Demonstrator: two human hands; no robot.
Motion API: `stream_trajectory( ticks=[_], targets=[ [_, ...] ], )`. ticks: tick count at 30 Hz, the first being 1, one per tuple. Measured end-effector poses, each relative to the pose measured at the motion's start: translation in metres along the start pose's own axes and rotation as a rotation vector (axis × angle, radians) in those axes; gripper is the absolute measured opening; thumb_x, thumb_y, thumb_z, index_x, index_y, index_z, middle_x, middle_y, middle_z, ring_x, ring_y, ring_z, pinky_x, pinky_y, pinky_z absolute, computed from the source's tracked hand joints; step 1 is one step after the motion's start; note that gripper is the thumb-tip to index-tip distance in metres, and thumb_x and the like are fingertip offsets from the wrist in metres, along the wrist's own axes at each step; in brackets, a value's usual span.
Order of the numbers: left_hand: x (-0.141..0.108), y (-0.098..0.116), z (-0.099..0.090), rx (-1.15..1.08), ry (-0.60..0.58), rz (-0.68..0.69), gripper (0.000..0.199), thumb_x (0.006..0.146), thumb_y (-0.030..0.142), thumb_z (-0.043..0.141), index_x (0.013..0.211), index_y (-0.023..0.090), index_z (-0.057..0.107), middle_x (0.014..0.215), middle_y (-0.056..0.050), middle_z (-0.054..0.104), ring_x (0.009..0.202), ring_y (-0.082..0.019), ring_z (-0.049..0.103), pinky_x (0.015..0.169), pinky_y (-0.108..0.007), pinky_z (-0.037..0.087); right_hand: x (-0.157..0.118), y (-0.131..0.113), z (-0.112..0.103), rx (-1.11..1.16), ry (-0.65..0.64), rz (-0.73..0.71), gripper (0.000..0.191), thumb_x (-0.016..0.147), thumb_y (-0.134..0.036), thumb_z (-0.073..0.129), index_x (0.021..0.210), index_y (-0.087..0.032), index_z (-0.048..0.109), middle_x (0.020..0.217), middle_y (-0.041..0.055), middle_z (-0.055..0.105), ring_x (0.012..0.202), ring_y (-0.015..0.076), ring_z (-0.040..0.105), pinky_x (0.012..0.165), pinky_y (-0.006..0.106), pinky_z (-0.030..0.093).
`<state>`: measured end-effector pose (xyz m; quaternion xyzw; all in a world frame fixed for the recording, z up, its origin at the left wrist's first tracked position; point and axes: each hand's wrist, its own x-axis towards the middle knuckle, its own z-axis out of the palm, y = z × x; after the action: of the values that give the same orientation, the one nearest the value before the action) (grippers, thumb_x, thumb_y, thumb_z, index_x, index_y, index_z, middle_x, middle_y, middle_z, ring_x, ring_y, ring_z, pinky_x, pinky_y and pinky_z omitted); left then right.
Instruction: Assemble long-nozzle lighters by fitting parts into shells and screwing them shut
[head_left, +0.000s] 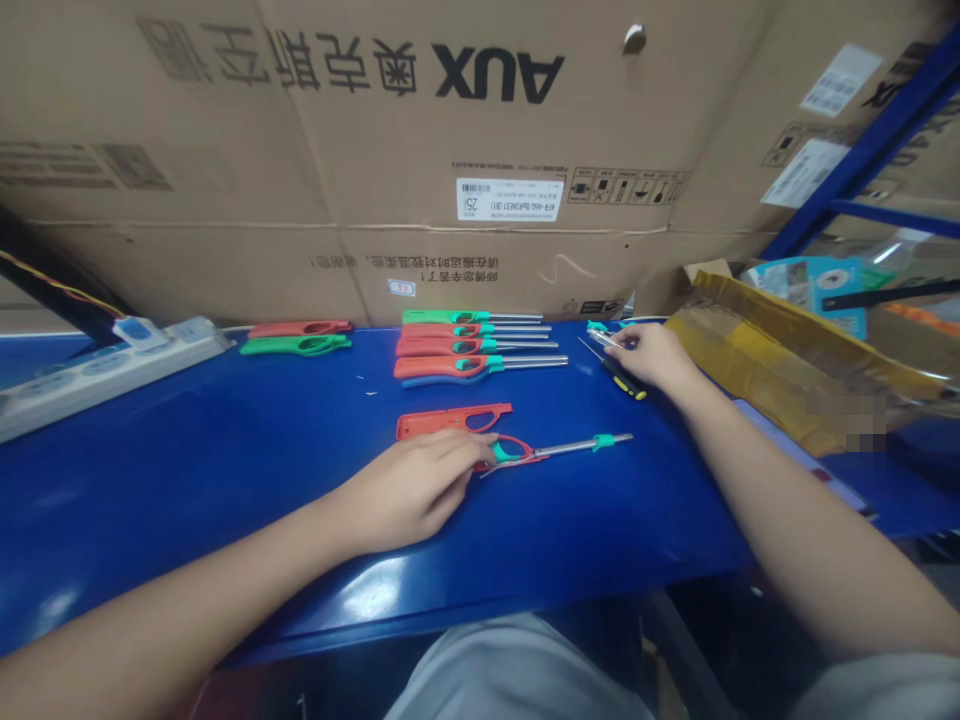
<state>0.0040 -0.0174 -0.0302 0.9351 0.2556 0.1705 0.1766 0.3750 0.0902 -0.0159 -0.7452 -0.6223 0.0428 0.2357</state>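
My left hand (pixel 420 482) rests low over the table, its fingers closed on the handle of a long-nosed red gas lighter (pixel 525 455). A teal collar (pixel 604 441) sits on that lighter's metal tube, which points right. Just behind my left hand lies a loose red handle shell (pixel 431 421). Farther right, my right hand (pixel 652 352) pinches a small pale or clear piece whose kind I cannot make out, beside small teal parts (pixel 598 326). Under those fingers lies a black and yellow screwdriver (pixel 626 385).
Several red and green lighters (pixel 442 346) lie in a row at the back. Left of them are red and green handle shells (pixel 296 345) and a white power strip (pixel 112 375). A taped, open cardboard box (pixel 780 370) stands right, with a large carton (pixel 360 150) behind the blue table (pixel 225 500).
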Motion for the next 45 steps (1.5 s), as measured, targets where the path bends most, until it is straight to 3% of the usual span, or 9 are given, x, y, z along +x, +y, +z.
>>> stream_trajectory(
  ticks=[4, 7, 10, 15, 18, 23, 30, 36, 45],
  targets=[
    [0.004, 0.003, 0.006, -0.09, 0.19, -0.115, 0.036, 0.1, 0.02, 0.048, 0.134, 0.02, 0.061, 0.133, -0.01, 0.069, 0.122, -0.023, 0.065, 0.106, -0.039, 0.053, -0.031, -0.036, -0.002, 0.161, -0.062, -0.152, 0.028, 0.082, -0.045, 0.071, 0.092, -0.019, 0.077, 0.078, 0.0027, 0.07, 0.069, 0.0164, 0.059, 0.066, 0.028, 0.045],
    [0.008, 0.005, 0.009, -0.218, 0.315, -0.224, 0.037, 0.101, 0.029, 0.053, 0.135, 0.02, 0.064, 0.133, -0.009, 0.07, 0.122, -0.025, 0.066, 0.107, -0.041, 0.053, -0.065, -0.068, 0.006, 0.508, -0.22, -0.407, 0.031, 0.078, -0.048, 0.076, 0.08, -0.017, 0.074, 0.073, 0.0015, 0.067, 0.064, 0.0135, 0.053, 0.062, 0.027, 0.042],
    [0.011, 0.006, 0.011, -0.375, 0.371, -0.294, 0.035, 0.1, 0.037, 0.058, 0.129, 0.02, 0.07, 0.129, -0.008, 0.072, 0.118, -0.026, 0.069, 0.104, -0.039, 0.055, -0.096, -0.091, 0.018, 0.653, -0.357, -0.586, 0.024, 0.083, -0.042, 0.075, 0.083, -0.017, 0.075, 0.074, 0.0008, 0.065, 0.065, 0.0123, 0.054, 0.063, 0.026, 0.043],
    [0.012, 0.009, 0.014, -0.505, 0.375, -0.297, 0.025, 0.099, 0.036, 0.061, 0.102, 0.02, 0.079, 0.112, -0.007, 0.078, 0.109, -0.025, 0.072, 0.097, -0.034, 0.057, -0.117, -0.102, 0.032, 0.67, -0.397, -0.828, 0.017, 0.089, -0.037, 0.074, 0.084, -0.02, 0.076, 0.076, 0.0023, 0.068, 0.073, 0.0148, 0.058, 0.069, 0.029, 0.045],
    [0.013, 0.01, 0.015, -0.582, 0.426, -0.351, 0.025, 0.096, 0.038, 0.065, 0.1, 0.017, 0.078, 0.11, -0.008, 0.079, 0.104, -0.024, 0.073, 0.094, -0.033, 0.057, -0.116, -0.099, 0.032, 0.576, -0.408, -0.951, 0.019, 0.089, -0.039, 0.074, 0.091, -0.02, 0.075, 0.083, 0.0035, 0.07, 0.079, 0.0164, 0.059, 0.079, 0.033, 0.045],
    [0.016, 0.007, 0.01, -0.732, 0.497, -0.402, 0.031, 0.095, 0.044, 0.064, 0.096, 0.014, 0.072, 0.095, -0.007, 0.078, 0.087, -0.018, 0.072, 0.086, -0.029, 0.059, -0.115, -0.092, 0.022, 0.414, -0.493, -1.0, 0.015, 0.09, -0.032, 0.073, 0.103, -0.024, 0.073, 0.105, 0.0041, 0.067, 0.1, 0.0185, 0.061, 0.092, 0.036, 0.041],
    [0.017, 0.002, 0.003, -0.833, 0.526, -0.514, 0.044, 0.083, 0.051, 0.076, 0.105, 0.014, 0.071, 0.08, -0.005, 0.076, 0.071, -0.018, 0.071, 0.071, -0.03, 0.06, -0.113, -0.088, 0.021, 0.337, -0.539, -1.06, 0.005, 0.092, -0.02, 0.067, 0.094, -0.021, 0.071, 0.101, 0.0032, 0.064, 0.091, 0.0157, 0.062, 0.086, 0.033, 0.043],
    [0.016, 0.002, 0.003, -0.914, 0.465, -0.507, 0.045, 0.085, 0.05, 0.075, 0.11, 0.014, 0.07, 0.083, -0.006, 0.076, 0.072, -0.018, 0.071, 0.07, -0.029, 0.06, -0.111, -0.087, 0.021, 0.329, -0.598, -1.052, 0.009, 0.092, -0.018, 0.066, 0.098, -0.022, 0.071, 0.106, 0.0038, 0.063, 0.094, 0.0165, 0.062, 0.086, 0.031, 0.048],
    [0.014, 0.001, 0.003, -0.842, 0.372, -0.521, 0.039, 0.085, 0.045, 0.076, 0.109, 0.014, 0.071, 0.089, -0.006, 0.075, 0.068, -0.015, 0.066, 0.066, -0.028, 0.058, -0.11, -0.085, 0.011, 0.303, -0.612, -1.053, 0.014, 0.097, -0.021, 0.061, 0.105, -0.023, 0.072, 0.111, 0.0048, 0.063, 0.094, 0.0162, 0.063, 0.084, 0.03, 0.05]
  ],
)
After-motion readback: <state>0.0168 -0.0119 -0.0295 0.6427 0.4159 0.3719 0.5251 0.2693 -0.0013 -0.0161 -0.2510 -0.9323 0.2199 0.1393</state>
